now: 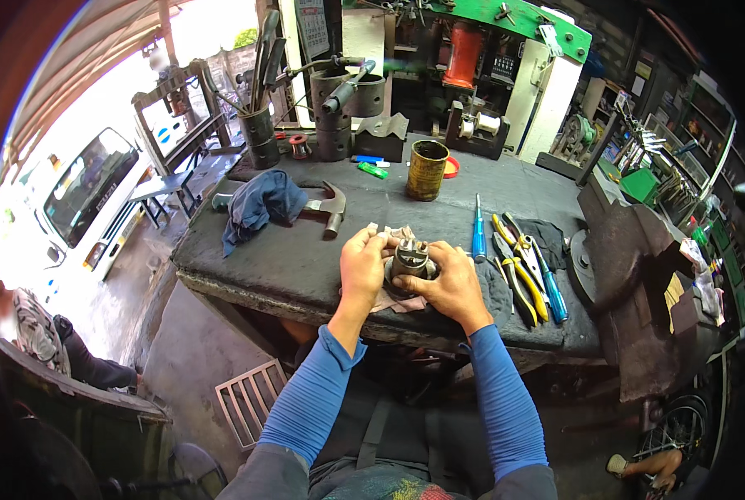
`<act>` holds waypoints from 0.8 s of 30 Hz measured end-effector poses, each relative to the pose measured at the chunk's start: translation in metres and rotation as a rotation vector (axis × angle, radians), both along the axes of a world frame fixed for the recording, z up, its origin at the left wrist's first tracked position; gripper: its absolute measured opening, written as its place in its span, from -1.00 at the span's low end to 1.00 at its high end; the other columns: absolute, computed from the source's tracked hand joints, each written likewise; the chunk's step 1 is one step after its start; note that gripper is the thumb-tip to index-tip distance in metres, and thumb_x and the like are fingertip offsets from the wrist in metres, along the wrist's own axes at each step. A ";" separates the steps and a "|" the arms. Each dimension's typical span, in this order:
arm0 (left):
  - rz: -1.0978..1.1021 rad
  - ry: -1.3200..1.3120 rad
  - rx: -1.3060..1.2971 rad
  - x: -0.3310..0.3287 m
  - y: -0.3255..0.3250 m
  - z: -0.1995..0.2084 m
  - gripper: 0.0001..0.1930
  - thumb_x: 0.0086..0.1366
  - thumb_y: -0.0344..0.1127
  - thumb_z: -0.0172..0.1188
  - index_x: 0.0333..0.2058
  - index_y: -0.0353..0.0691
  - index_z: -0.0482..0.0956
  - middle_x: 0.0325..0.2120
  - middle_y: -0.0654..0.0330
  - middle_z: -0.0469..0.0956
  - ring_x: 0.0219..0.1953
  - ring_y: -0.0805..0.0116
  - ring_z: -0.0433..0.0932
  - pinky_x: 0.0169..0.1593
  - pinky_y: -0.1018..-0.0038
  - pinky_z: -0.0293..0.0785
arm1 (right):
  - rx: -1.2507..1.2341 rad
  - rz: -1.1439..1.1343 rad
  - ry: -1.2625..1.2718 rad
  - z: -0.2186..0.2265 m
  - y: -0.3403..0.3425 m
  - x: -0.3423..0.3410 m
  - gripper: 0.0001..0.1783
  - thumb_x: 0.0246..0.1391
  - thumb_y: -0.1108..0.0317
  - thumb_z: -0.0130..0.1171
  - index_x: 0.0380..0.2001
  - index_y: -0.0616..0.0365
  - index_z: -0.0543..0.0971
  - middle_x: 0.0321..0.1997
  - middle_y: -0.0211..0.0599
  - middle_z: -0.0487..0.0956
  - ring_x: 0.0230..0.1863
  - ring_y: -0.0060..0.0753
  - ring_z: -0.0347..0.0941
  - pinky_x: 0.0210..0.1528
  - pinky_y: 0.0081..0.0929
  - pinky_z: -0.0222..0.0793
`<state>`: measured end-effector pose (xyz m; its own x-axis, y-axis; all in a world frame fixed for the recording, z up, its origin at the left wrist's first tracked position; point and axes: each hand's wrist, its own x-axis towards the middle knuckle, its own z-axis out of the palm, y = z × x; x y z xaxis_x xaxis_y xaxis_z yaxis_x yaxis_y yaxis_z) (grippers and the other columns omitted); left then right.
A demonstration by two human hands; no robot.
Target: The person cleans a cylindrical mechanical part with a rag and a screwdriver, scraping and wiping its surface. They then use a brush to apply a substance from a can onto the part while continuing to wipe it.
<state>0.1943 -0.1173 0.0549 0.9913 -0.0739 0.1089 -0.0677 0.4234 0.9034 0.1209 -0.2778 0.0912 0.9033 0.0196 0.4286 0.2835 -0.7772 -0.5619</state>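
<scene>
Both hands are at a short cylindrical metal part [411,258] with prongs on its top, standing upright near the bench's front edge. My right hand [457,290] grips its right side, thumb across the front. On the other side my left hand [361,268] is closed, its thumb and fingertips pinching a pale rag [403,232] just behind the part. More pinkish cloth [401,302] lies under the part. To the right, a blue screwdriver [479,229], yellow-and-black pliers [524,292] and other hand tools rest on the bench, some on dark cloth.
A claw hammer [334,210] and a blue cloth [264,207] lie at left on the dark bench [306,275]. Behind the hands stands a yellowish can [428,171]. A tool-filled metal cylinder [260,137] is at back left. Bulky dark metal [639,283] borders the right. People sit at both sides.
</scene>
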 end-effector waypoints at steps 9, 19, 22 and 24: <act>0.000 0.008 0.025 0.011 -0.003 -0.003 -0.82 0.54 -0.40 0.00 -0.18 -0.39 0.54 -0.17 0.02 0.67 -0.20 0.46 0.65 -0.11 0.57 0.59 | 1.050 -0.185 0.074 -0.002 -0.045 -0.023 -0.74 0.38 0.22 0.25 -0.24 0.23 0.64 -0.58 -0.62 0.38 -0.72 -0.85 0.10 -0.70 -0.71 -0.05; 0.053 -0.052 0.057 0.005 -0.002 -0.012 -0.81 0.54 -0.41 0.03 -0.16 -0.43 0.55 -0.15 0.02 0.67 -0.08 0.33 0.68 0.06 0.45 0.61 | 1.228 0.264 0.048 -0.006 -0.033 -0.122 -0.34 0.51 -0.16 -0.10 -0.04 0.33 0.60 -0.57 -0.46 0.43 -0.70 -0.77 0.14 -0.64 -0.70 0.11; 0.028 -0.069 0.036 0.003 -0.010 -0.012 -0.82 0.55 -0.41 0.04 -0.15 -0.43 0.56 -0.14 0.03 0.67 -0.08 0.34 0.68 0.06 0.46 0.60 | 1.191 0.060 0.183 -0.062 -0.034 -0.168 -0.36 0.51 -0.13 -0.07 -0.03 0.35 0.60 -0.56 -0.44 0.46 -0.67 -0.78 0.18 -0.60 -0.71 0.13; 0.021 -0.071 0.013 0.005 -0.011 -0.015 -0.82 0.55 -0.42 0.04 -0.15 -0.43 0.56 -0.14 0.04 0.67 -0.08 0.35 0.68 0.07 0.46 0.60 | 1.115 -0.089 0.299 -0.111 -0.041 -0.192 -0.38 0.50 -0.11 -0.02 -0.04 0.34 0.62 -0.59 -0.48 0.44 -0.64 -0.77 0.19 -0.58 -0.69 0.12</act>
